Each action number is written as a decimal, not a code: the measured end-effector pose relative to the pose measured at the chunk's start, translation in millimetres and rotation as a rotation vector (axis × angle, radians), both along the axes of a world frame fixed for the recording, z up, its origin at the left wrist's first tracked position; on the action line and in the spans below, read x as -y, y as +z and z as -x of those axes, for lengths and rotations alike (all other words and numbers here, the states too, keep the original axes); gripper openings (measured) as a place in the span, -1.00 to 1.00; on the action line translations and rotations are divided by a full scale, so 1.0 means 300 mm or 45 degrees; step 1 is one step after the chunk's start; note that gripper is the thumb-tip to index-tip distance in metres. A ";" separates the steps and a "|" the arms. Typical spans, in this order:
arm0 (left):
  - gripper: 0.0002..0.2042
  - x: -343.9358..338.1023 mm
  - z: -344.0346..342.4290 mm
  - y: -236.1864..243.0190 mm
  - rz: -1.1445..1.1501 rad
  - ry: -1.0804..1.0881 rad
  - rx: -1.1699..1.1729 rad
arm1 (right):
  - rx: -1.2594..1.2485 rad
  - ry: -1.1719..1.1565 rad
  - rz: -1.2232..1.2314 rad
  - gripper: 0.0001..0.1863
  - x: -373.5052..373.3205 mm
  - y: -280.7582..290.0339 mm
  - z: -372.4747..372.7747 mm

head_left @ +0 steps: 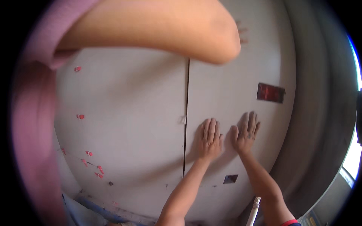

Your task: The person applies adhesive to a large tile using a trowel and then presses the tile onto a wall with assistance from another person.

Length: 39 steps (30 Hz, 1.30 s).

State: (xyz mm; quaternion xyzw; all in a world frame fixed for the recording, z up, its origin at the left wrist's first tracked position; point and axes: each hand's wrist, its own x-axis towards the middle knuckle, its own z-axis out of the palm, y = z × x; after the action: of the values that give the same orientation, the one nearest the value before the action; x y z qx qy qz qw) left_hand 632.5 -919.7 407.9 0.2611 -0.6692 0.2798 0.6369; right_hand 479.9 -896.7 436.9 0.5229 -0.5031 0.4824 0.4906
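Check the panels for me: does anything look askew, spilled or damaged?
I see no spill. A dark seam shows between the left panel and right panel, so they don't look butted tight. Low at left, a dark mark breaks the pale surface; I can't tell whether it's a chip, hole or dirt.

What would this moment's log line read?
left hand: on panel | right hand: on same panel | nearby: dark gap, co-worker's arm
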 end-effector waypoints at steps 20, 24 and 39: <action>-0.55 0.064 0.010 0.021 0.346 0.231 0.223 | 0.037 0.075 0.103 -0.34 0.030 -0.431 0.483; -0.56 0.096 0.031 -0.012 0.444 0.212 0.250 | 0.035 0.065 0.059 -0.33 0.012 -0.473 0.507; -0.56 0.085 0.023 0.003 0.385 0.302 0.316 | 0.542 0.071 -0.002 -0.28 0.038 -0.601 0.452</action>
State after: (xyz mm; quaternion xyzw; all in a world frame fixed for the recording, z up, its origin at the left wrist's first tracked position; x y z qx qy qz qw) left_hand 625.6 -945.2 409.0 0.2031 -0.6576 0.4798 0.5441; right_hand 344.3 -908.1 256.5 0.4234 -0.5811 0.5950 0.3592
